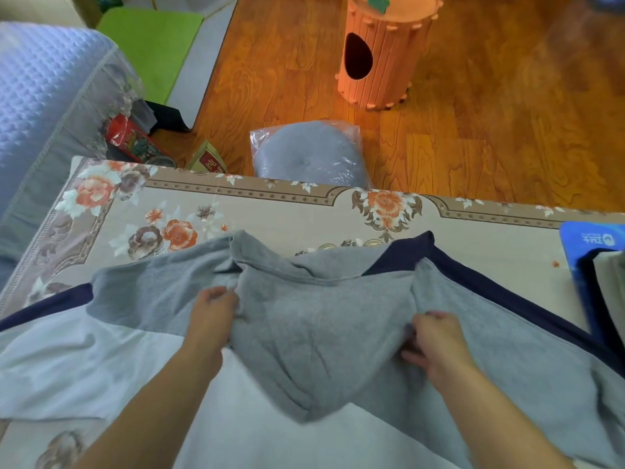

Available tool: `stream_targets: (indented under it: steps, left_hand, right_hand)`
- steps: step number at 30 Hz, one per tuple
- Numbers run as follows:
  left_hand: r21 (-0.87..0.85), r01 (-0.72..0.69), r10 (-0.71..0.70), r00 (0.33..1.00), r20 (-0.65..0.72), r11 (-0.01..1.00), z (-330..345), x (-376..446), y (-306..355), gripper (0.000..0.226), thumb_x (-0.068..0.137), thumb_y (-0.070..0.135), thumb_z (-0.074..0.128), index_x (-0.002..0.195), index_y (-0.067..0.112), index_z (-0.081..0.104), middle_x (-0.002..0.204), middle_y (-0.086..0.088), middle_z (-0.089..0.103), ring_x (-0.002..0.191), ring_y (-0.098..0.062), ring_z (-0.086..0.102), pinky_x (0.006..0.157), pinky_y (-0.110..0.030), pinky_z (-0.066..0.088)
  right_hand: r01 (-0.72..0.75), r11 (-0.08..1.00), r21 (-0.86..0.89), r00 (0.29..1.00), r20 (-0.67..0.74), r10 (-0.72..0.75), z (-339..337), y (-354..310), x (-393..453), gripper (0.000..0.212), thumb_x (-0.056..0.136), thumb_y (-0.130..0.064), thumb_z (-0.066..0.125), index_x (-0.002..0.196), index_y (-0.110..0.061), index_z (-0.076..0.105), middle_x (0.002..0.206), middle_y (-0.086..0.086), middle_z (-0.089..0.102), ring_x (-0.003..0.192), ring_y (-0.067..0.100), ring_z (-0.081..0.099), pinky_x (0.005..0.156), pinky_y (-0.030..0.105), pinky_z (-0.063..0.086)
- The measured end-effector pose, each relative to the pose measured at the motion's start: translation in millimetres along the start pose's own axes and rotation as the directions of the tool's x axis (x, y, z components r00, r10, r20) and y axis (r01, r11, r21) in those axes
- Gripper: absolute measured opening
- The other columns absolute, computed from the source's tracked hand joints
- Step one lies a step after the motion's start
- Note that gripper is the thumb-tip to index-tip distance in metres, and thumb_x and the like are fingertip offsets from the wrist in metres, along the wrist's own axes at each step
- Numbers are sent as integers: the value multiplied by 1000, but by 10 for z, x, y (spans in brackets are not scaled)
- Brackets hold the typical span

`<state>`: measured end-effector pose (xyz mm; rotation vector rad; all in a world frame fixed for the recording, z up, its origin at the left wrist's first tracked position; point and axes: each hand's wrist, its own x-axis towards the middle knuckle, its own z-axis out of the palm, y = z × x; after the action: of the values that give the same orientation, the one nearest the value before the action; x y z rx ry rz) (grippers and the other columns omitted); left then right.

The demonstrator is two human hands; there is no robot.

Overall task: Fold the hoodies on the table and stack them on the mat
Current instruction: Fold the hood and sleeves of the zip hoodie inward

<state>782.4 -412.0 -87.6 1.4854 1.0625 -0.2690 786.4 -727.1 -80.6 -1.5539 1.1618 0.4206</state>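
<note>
Lying spread on the flowery table cover (270, 211), the grey hoodie with dark blue trim (321, 319) is bunched in the middle. The left hand (214, 308) and the right hand (434, 340) each pinch its soft cloth. A blue mat (590, 240) sits at the right edge.

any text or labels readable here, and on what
Blue mat: white logo and characters, seen upside down, too blurred to read.
Red packet on the floor: print too small to read.
Tan packet with a red label: one large Chinese character, partly hidden, not legible.
Hoodie: no text visible.
</note>
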Motion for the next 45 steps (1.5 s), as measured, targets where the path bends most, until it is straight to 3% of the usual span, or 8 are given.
stream_targets:
  steps: [9,14,20,25,30,34,38,45]
  left_hand:
    - [115,-183,168,978,126,976,-168,210,46,11,83,36,78,90,29,75,104,-10,73,101,-33,70,84,-46,60]
    - [284,-253,199,958,207,925,-191,67,-126,32,75,46,86,104,41,73,127,-7,61,101,-21,66,79,-42,62]
    - [64,-125,116,984,133,990,36,1,16,34,83,49,71,112,31,74,119,-2,72,100,-27,72,89,-50,59]
    - [-489,132,21,955,295,862,27,-104,88,27,100,16,55,124,11,65,117,-11,74,109,-28,71,90,-47,54]
    - [-267,82,-11,966,259,960,-71,11,-46,31,101,35,56,122,17,69,116,-2,76,110,-23,70,83,-46,54]
    - [-101,-15,48,940,338,995,-27,35,-27,35,99,37,61,126,15,67,122,-6,73,111,-24,71,95,-47,53]
    - [-52,-17,36,924,381,998,41,-3,29,30,100,29,61,123,11,68,120,-8,74,109,-24,72,100,-45,51]
    - [-164,39,45,877,478,986,-74,-5,37,34,102,28,56,133,16,61,127,-7,71,118,-26,67,106,-51,46]
  right_hand:
    - [127,982,-140,974,207,-96,-29,-232,102,7,90,-27,68,93,-23,63,115,2,64,98,19,57,87,43,47]
    - [255,951,-177,946,247,-208,-48,-33,69,58,55,-64,77,109,-48,63,134,-6,53,117,17,59,103,47,49]
    - [62,993,101,974,213,-82,5,-52,135,87,63,-42,89,138,-16,54,129,-2,64,115,19,61,105,39,45]
    - [91,948,305,951,255,-174,-49,-147,50,19,83,4,67,94,-12,67,97,5,74,92,21,67,81,31,52]
    - [-158,880,447,956,291,24,-182,-147,122,22,82,3,51,95,-13,61,99,10,63,96,26,60,88,42,54]
    - [-124,988,94,965,242,99,-166,-277,131,24,94,-38,63,103,-15,63,99,10,68,91,27,68,77,43,59]
    - [-34,986,-161,967,245,73,-143,-402,172,18,93,-30,66,100,-15,60,94,10,66,82,26,68,74,44,60]
    - [-61,907,417,893,428,-138,-262,-289,355,25,84,14,45,99,-3,56,113,15,63,116,29,63,100,41,54]
